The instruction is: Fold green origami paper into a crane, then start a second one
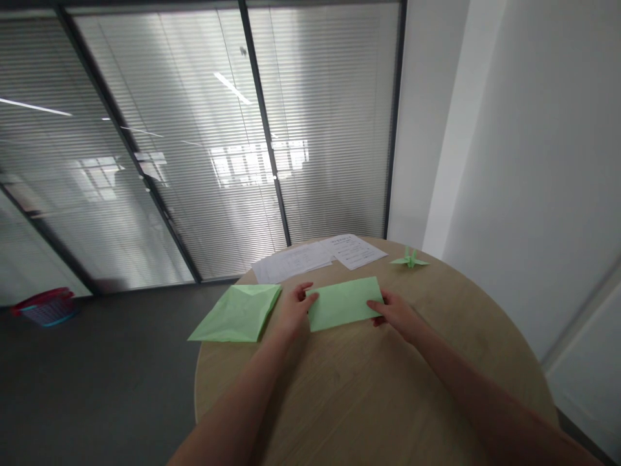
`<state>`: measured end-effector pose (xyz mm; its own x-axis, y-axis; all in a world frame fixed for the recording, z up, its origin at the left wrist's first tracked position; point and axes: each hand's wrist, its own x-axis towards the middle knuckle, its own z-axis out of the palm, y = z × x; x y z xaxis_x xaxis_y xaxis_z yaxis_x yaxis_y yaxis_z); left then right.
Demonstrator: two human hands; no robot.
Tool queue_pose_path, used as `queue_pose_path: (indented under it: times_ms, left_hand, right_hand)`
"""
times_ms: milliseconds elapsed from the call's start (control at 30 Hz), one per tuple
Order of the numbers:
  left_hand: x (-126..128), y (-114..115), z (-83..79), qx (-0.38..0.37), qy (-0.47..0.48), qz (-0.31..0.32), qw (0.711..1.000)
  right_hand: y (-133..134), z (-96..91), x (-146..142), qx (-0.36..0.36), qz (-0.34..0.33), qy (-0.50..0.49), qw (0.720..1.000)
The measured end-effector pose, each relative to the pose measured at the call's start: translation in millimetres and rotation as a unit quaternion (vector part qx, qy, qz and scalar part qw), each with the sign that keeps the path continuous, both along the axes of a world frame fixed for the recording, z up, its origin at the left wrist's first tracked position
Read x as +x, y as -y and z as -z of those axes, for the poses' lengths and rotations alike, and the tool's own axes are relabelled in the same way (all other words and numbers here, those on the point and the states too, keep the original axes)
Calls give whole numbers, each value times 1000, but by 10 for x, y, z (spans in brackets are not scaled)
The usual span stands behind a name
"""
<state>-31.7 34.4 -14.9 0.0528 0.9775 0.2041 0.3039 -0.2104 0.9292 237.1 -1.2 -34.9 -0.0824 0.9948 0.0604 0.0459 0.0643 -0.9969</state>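
Between my two hands is a light green sheet of paper point(343, 303), folded into a rectangle and held just over the tabletop or resting on it; I cannot tell which. My left hand point(297, 307) pinches its left edge, thumb on top and fingers partly behind. At the right edge my right hand point(391, 312) grips it the same way, thumb above and fingertips below. Left of my left hand lies a larger creased green sheet point(237, 314), its corner jutting past the table's edge. A green origami crane point(410, 261) stands at the far right.
The round wooden table point(369, 388) fills the lower middle. Printed white sheets point(356, 251) lie along its far side. Beyond are glass panels with blinds point(334, 129), and a white wall point(543, 162) stands to the right. A red and blue basket point(48, 307) sits on the floor at left.
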Motion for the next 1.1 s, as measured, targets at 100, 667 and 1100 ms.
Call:
queue_pose_path:
  times_ms: [100, 667, 1100]
  left_hand:
    - [10, 77, -114, 134, -139, -64, 979]
    - [-20, 124, -178, -42, -218, 164, 961]
    - [-14, 134, -177, -68, -188, 162, 966]
  right_hand:
    - [10, -10, -23, 31, -10, 50, 998]
    - [159, -71, -118, 118, -123, 175, 970]
    - [234, -154, -195, 120, -93, 243, 958]
